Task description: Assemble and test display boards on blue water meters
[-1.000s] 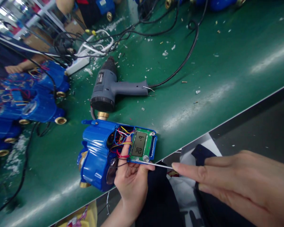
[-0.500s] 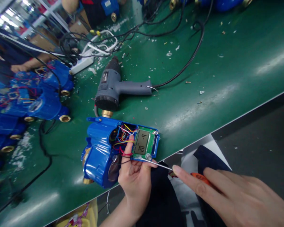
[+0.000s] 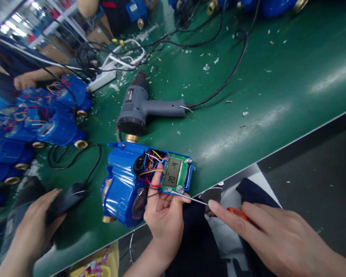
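A blue water meter (image 3: 122, 165) with brass fittings lies on the bench, its housing open. Inside sit coloured wires (image 3: 151, 169) and a green circuit board (image 3: 185, 163) whose small LCD display (image 3: 173, 172) shows digits. My left hand (image 3: 165, 219) is closed on the board end of the housing, a finger by the wires and the thumb at the lower edge. In my right hand (image 3: 265, 231) is a screwdriver (image 3: 239, 212) with an orange handle, index finger stretched along it. Its thin shaft reaches the board's lower edge near my left thumb; the exact tip contact is unclear.
A grey heat gun (image 3: 150, 105) lies behind the meter, its black cable running back. At the left, a co-worker's hand (image 3: 36, 223) grips a dark heat gun (image 3: 66, 200). Several blue meters (image 3: 57, 127) and a white power strip (image 3: 102, 79) stand beyond.
A co-worker's hand with a dark heat gun has come in at the lower left, shifting its cable. My hands, the screwdriver and the meter have barely moved.
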Available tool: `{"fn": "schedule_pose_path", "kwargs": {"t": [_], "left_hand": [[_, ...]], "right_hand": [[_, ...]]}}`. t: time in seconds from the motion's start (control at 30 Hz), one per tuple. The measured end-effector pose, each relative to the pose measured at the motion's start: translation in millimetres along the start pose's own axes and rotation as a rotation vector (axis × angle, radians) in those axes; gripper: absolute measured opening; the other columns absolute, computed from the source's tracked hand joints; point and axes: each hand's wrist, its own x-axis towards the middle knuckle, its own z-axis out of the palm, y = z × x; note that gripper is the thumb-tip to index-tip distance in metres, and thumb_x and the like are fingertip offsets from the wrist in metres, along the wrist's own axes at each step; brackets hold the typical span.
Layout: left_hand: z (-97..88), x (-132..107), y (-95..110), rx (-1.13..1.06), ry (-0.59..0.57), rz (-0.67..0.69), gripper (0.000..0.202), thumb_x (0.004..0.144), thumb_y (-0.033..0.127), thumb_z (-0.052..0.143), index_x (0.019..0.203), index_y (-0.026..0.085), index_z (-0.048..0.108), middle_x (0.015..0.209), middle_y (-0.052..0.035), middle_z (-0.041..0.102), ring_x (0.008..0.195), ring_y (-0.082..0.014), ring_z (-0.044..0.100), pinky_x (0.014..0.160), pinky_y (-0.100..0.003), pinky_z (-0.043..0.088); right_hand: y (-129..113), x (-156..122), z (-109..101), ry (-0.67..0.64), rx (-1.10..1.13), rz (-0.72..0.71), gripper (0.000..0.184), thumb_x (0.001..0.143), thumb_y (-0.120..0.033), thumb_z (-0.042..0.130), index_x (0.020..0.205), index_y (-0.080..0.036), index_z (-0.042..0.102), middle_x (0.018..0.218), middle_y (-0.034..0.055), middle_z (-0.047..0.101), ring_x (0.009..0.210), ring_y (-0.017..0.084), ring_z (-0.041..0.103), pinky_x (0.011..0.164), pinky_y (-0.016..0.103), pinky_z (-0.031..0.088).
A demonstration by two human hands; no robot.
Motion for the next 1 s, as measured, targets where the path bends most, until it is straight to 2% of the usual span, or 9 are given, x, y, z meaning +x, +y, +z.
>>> {"fn": "schedule_pose_path", "kwargs": {"t": [0.2, 0.43, 0.63, 0.77, 0.9, 1.0], "left_hand": [[1.0, -0.1, -1.1, -0.011, -0.005, 0.018, 0.069, 0.062, 0.001, 0.075, 0.128, 0.021, 0.065, 0.080, 0.0002, 0.079, 0.054, -0.0096, 0.070, 0.058, -0.014, 0.059], [0.6, -0.6, 0.6, -0.015, 0.004, 0.018, 0.068, 0.063, 0.000, 0.076, 0.127, 0.022, 0.065, 0.092, -0.0030, 0.080, 0.052, -0.0084, 0.070, 0.057, -0.013, 0.059], [0.8, 0.0, -0.7, -0.016, 0.001, 0.029, 0.068, 0.064, -0.005, 0.071, 0.126, 0.023, 0.066, 0.091, -0.0022, 0.080, 0.052, -0.0069, 0.070, 0.058, -0.011, 0.058], [2.6, 0.6, -0.5, -0.021, 0.018, 0.021, 0.069, 0.063, -0.005, 0.072, 0.126, 0.023, 0.066, 0.098, -0.0032, 0.080, 0.056, -0.0073, 0.071, 0.059, -0.009, 0.057], [2.1, 0.1, -2.1, -0.031, 0.003, 0.029, 0.068, 0.065, -0.001, 0.074, 0.128, 0.023, 0.064, 0.104, -0.0048, 0.079, 0.059, -0.0085, 0.072, 0.061, -0.011, 0.058], [-0.5, -0.3, -5.7, -0.020, -0.028, 0.036, 0.067, 0.066, 0.004, 0.076, 0.129, 0.023, 0.063, 0.101, -0.0047, 0.080, 0.070, -0.0130, 0.076, 0.067, -0.014, 0.060]], "right_hand": [[0.4, -0.1, 4.0, 0.027, 0.057, 0.010, 0.044, 0.102, -0.005, 0.021, 0.133, -0.014, 0.050, 0.075, -0.0004, 0.052, 0.057, 0.010, 0.056, 0.053, 0.022, 0.043], [-2.3, -10.1, 18.8, 0.027, 0.116, 0.052, 0.046, 0.102, -0.007, 0.027, 0.144, -0.015, 0.043, 0.077, 0.0002, 0.050, 0.060, 0.011, 0.056, 0.055, 0.024, 0.045], [-1.9, -7.6, 16.2, 0.027, 0.110, 0.031, 0.042, 0.104, -0.010, 0.025, 0.140, -0.014, 0.047, 0.074, 0.0001, 0.051, 0.058, 0.011, 0.057, 0.052, 0.023, 0.046], [-0.4, -5.2, 18.4, 0.055, 0.105, 0.021, 0.039, 0.105, -0.013, 0.026, 0.137, -0.014, 0.049, 0.071, -0.0003, 0.050, 0.055, 0.011, 0.057, 0.049, 0.023, 0.045], [5.4, -6.2, 21.7, 0.001, 0.108, 0.027, 0.043, 0.104, -0.013, 0.024, 0.143, -0.016, 0.044, 0.075, 0.0011, 0.054, 0.056, 0.013, 0.058, 0.049, 0.025, 0.046], [15.4, -8.9, 14.7, -0.064, 0.144, 0.002, 0.046, 0.103, -0.012, 0.022, 0.144, -0.021, 0.042, 0.080, 0.0018, 0.059, 0.059, 0.013, 0.061, 0.050, 0.026, 0.046]]}}
